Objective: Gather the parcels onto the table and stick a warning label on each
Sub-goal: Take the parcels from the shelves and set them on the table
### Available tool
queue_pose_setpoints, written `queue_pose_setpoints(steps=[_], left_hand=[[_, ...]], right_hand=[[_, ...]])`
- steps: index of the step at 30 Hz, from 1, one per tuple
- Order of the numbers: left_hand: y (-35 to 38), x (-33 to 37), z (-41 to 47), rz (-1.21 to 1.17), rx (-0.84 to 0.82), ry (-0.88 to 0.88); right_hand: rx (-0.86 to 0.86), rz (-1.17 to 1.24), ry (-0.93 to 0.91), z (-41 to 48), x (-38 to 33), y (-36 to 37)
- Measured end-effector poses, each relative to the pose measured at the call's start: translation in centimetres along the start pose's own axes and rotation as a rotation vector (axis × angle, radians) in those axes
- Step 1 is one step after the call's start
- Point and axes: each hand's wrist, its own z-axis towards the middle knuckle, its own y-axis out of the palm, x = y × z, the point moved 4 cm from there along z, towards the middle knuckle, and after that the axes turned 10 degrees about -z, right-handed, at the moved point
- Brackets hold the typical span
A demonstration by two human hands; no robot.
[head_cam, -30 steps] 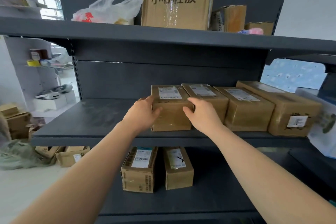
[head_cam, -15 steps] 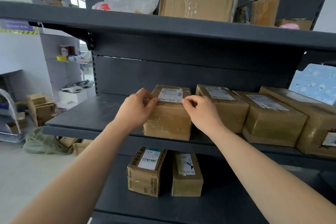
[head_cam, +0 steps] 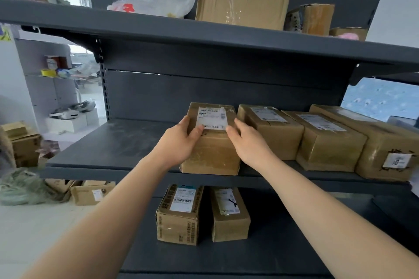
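Head view: my left hand (head_cam: 179,142) and right hand (head_cam: 248,144) clasp the parcel (head_cam: 212,142) from either side on the middle shelf (head_cam: 118,140), thumbs over its top near edge, just touching the white slip (head_cam: 212,118). Both sets of fingers are wrapped on the box, not clenched to a fist. The parcel sits at the shelf's front lip, leftmost in a row, with the next box (head_cam: 271,129) just beside it at 3 o'clock.

To do this well, I judge I should press evenly from 9 and 3 o'clock, slip my fingers under the base as it clears the lip, and draw it straight toward me at 6 o'clock, so it does not scrape the neighbour. The tape looks slick, so a firm squeeze seems wise. No table shows here; it must be carried there, unlabelled as yet.
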Motion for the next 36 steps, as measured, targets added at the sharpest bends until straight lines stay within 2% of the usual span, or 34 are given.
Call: queue_pose_setpoints(steps=[9, 14, 23, 36], left_hand=[[-2.6, 0.8, -4.5, -0.173, -0.008, 0.083], [-3.7, 1.9, -8.1, -0.325, -0.066, 0.131], [-1.0, 5.2, -16.3, -0.507, -0.314, 0.178], [11.1, 16.3, -34.8, -0.662, -0.821, 0.262]], right_hand=[[0.161, 0.078, 0.103, -6.5, -2.4, -0.4], [0.283, 0.11, 0.189, -12.3, -3.8, -1.2], [0.437, 0.105, 0.423, -26.5, -4.1, -3.4], [0.682, -0.013, 0.896, -54.0, -1.8, -8.8]])
